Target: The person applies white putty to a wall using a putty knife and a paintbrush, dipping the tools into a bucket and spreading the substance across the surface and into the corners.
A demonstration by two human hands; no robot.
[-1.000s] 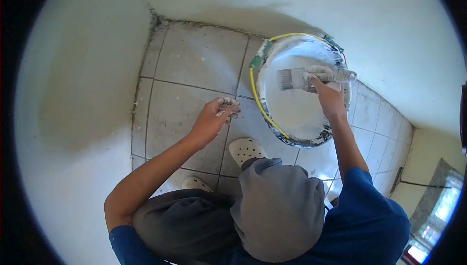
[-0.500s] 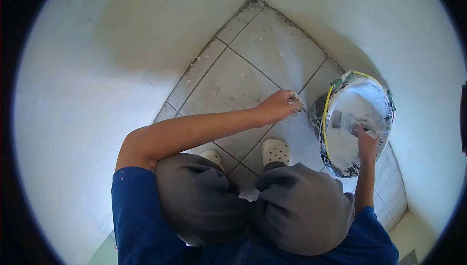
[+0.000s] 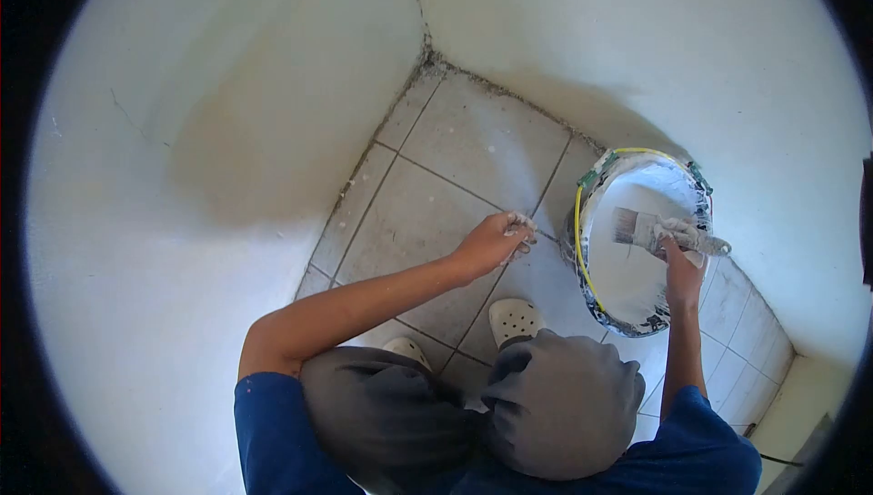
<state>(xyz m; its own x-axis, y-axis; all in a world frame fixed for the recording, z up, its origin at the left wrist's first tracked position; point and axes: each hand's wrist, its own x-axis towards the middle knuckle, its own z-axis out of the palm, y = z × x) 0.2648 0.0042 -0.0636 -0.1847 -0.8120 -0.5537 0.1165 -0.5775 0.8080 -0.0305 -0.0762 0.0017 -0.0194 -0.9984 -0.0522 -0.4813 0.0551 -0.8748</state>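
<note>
The right hand (image 3: 683, 256) is wrapped around the brush (image 3: 647, 230), its bristles (image 3: 625, 224) pointing leftward over the paint (image 3: 623, 277) in the bucket (image 3: 627, 324).

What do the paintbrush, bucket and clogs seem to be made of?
Paintbrush: fibre bristles, natural or synthetic unclear, showing as fine strands; the handle could be wood or plastic under its rough whitish coat.
Bucket: probably plastic, dark where bare between white smears.
Clogs: likely moulded foam or rubber, matte cream, with round holes.

One brush (image 3: 644, 230), one bucket (image 3: 657, 177), two clogs (image 3: 516, 320)
</note>
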